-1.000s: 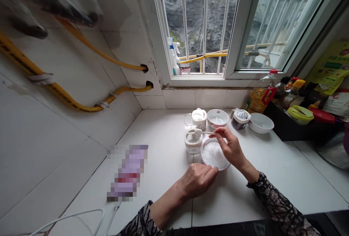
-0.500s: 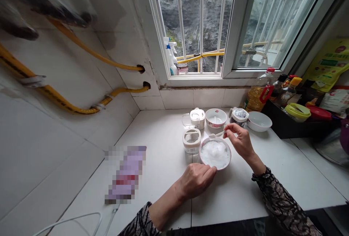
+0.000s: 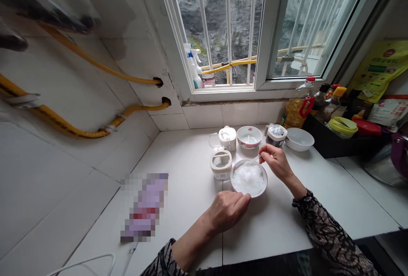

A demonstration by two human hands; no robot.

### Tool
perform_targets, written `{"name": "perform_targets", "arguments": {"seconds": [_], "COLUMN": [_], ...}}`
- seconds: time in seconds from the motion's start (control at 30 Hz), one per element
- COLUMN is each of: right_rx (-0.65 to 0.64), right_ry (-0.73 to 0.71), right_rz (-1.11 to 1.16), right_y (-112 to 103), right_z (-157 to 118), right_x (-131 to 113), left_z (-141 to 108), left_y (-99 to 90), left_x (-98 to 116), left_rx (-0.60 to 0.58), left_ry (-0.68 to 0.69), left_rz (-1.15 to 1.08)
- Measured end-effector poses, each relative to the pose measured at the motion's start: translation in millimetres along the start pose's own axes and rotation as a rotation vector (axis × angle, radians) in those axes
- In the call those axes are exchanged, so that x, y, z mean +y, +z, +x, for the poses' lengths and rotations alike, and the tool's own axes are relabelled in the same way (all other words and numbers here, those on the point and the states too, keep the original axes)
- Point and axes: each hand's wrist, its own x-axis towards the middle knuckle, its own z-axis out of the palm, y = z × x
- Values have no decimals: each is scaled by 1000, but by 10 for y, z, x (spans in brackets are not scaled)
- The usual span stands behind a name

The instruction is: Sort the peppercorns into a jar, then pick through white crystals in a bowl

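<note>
Beneath the barred window (image 3: 225,95), a bottle of golden cooking oil (image 3: 292,113) with a red cap stands beside a black rack (image 3: 321,143) of sauce bottles (image 3: 330,105) and a yellow-green lidded tub (image 3: 343,126). Two spray bottles (image 3: 194,71) stand at the window opening, and yellow hoses (image 3: 70,129) run along the tiled wall (image 3: 79,97) into two holes.
</note>
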Motion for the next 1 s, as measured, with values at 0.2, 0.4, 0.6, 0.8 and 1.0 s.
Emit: {"name": "perform_targets", "arguments": {"seconds": [0.2, 0.4, 0.6, 0.8, 1.0], "right_rx": [16, 30, -11, -41, -123], "right_ry": [170, 257, 296, 22, -612], "right_rz": [227, 350, 488, 310, -261], "right_y": [-70, -80, 22, 370, 499], "right_z": [80, 87, 62, -78, -129], "right_x": [66, 56, -8, -116, -163], "left_z": [16, 9, 7, 16, 22], "left_y": [-13, -9, 0, 7, 10], "left_x": [3, -3, -5, 4, 6], "left_rx": [11, 8, 16, 25, 58], "left_ry": [-4, 2, 2, 7, 6], "left_rz": [-3, -2, 14, 25, 26]}}
